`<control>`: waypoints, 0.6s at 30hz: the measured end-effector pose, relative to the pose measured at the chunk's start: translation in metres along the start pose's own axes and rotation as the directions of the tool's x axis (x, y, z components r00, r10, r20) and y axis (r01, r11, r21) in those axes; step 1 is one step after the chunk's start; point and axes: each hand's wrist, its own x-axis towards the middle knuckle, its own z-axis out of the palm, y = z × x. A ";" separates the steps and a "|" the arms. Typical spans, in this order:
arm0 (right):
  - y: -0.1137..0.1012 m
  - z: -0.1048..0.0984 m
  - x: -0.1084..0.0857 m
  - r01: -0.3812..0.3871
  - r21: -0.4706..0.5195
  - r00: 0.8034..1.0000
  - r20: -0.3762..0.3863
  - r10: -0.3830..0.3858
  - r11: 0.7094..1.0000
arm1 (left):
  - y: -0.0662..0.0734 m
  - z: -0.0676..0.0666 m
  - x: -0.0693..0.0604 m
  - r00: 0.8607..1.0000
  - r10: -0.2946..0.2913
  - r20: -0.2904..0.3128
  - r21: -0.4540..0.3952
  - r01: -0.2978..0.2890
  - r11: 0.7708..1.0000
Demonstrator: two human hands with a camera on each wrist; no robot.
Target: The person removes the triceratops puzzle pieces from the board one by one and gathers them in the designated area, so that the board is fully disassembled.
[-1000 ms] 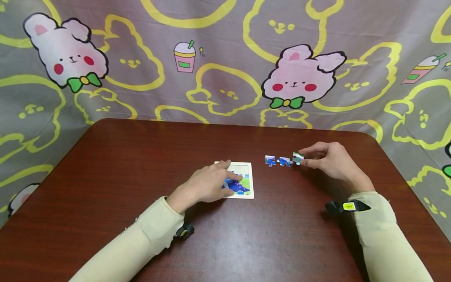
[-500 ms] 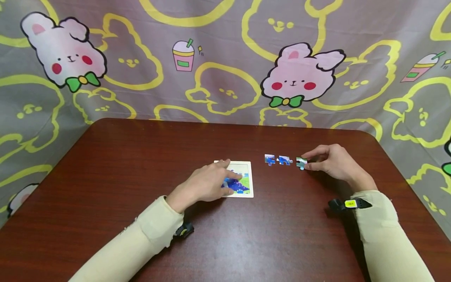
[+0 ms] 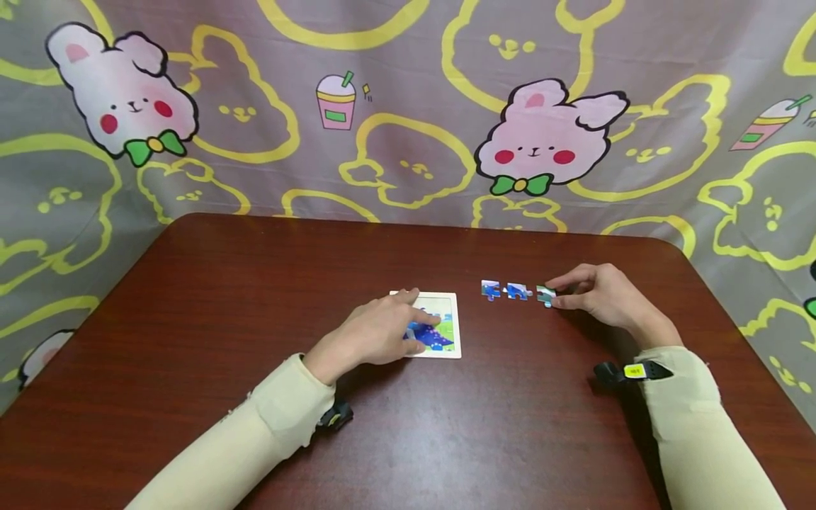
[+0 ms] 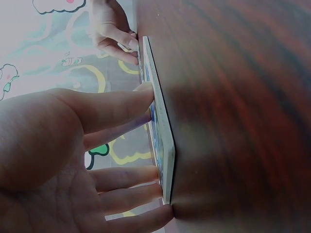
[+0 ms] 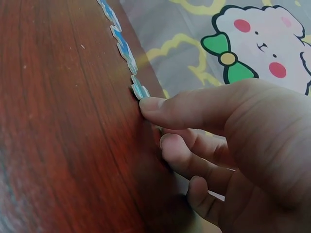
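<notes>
Head: rightmost puzzle piece point(image 3: 545, 294) moved rightward.

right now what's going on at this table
A person has a jigsaw out. Their left hand rests on the puzzle board, which is partly filled, with a pale bare strip along its far side. Their right hand pinches a puzzle piece. A second piece and a third piece lie loose on the table, between that one and the board.
</notes>
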 end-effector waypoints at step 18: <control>0.002 0.003 0.003 -0.032 0.021 0.999 0.019 0.032 0.999 | 0.000 0.000 -0.002 1.000 0.002 0.004 0.000 -0.002 1.000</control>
